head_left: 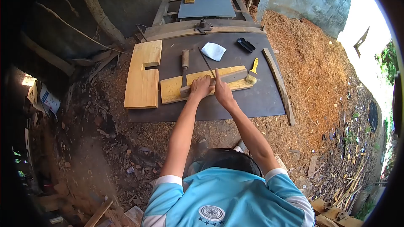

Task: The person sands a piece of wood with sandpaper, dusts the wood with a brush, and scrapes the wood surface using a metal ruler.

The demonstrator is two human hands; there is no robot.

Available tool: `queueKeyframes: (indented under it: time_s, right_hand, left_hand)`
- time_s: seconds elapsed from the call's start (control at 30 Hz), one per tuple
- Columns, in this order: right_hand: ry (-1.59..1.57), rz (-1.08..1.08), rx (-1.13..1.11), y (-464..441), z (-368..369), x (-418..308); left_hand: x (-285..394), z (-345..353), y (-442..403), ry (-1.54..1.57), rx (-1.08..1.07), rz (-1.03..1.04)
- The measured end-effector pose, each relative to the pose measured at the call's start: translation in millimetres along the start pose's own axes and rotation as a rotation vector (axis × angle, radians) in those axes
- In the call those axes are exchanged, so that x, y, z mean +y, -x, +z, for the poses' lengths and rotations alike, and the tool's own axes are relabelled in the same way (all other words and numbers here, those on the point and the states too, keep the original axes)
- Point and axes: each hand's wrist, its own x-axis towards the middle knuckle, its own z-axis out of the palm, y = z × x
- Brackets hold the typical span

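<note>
Grey bar gripped by curled left hand; right hand, index extended, grips thin rod pointing 11 o'clock. Likely rod-on-bar work; next move needs bar steady.

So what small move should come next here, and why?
Probably press firmly down with the left hand on the grey bar before moving the thin dark tool at the right hand: the bar lies loosely slanted across the yellow board, and no clamp shows on it.

Two bare hands over a yellowish board.
</note>
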Motion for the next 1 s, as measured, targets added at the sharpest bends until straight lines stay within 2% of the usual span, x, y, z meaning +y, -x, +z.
queueKeyframes:
  time_s: [0.1, 0.2, 0.33, 0.47, 0.57, 0.67, 0.8, 1.0]
  right_hand:
    - [0.134, -0.072, -0.027, -5, 9, 9]
    - [0.107, -0.046, -0.067, -3, 3, 10]
    - [0.043, 0.027, -0.137, 20, -9, 7]
    - [-0.04, -0.004, -0.084, 31, -3, 11]
    - [-0.017, -0.043, 0.036, 35, 7, 8]
    - [0.007, 0.091, -0.043, 39, 2, -7]
    - [0.15, 0.027, 0.025, 56, 12, 0]
    - [0.1, 0.029, -0.053, 54, 4, 1]
  left_hand:
    - [1, -4, 2, 0.009, 0.022, 0.018]
    - [3, -5, -1, 0.056, -0.053, -0.028]
    - [3, -5, 0, 0.04, -0.01, -0.01]
    - [1, 3, 1, 0.004, 0.028, 0.041]
    - [2, 1, -1, -0.001, 0.011, 0.014]
    - [0, 0, -3, 0.016, -0.027, 0.0]
    - [1, -11, -8, 0.094, -0.103, -0.045]
    - [-3, 1, -7, 0.07, -0.048, -0.043]
